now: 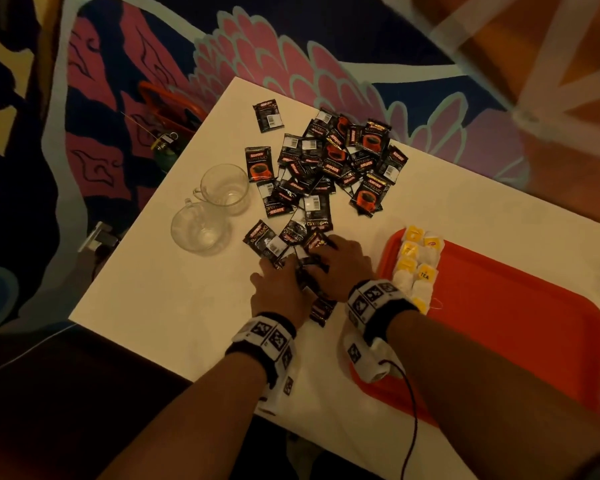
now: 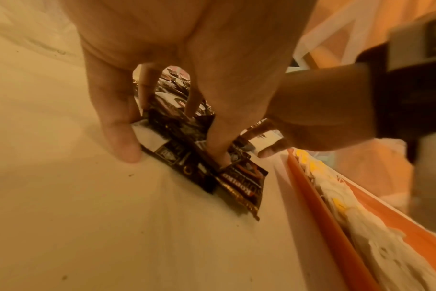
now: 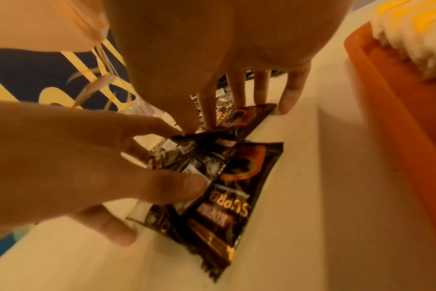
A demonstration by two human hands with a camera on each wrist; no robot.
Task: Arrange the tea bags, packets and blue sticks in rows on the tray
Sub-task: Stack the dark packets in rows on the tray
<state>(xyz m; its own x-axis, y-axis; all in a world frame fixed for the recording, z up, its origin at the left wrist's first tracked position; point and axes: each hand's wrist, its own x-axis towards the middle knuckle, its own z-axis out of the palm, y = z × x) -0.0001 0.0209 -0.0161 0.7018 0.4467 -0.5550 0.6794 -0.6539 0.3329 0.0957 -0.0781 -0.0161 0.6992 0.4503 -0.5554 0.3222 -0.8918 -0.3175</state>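
Though dim, white table (image 1: 174, 299) (patterned rug (image 1: 94, 98))

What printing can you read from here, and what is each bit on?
"KOPIKO" and "SUPREMO": on the black coffee packets heaped on the white table.
"SUPRE", with a blurred word beside it, seen upside down: on the packet under both hands, right wrist view.
"TEA": on a yellow tag of the tea bags in the orange tray.
Barcodes and small print on the packet backs: too small to read.
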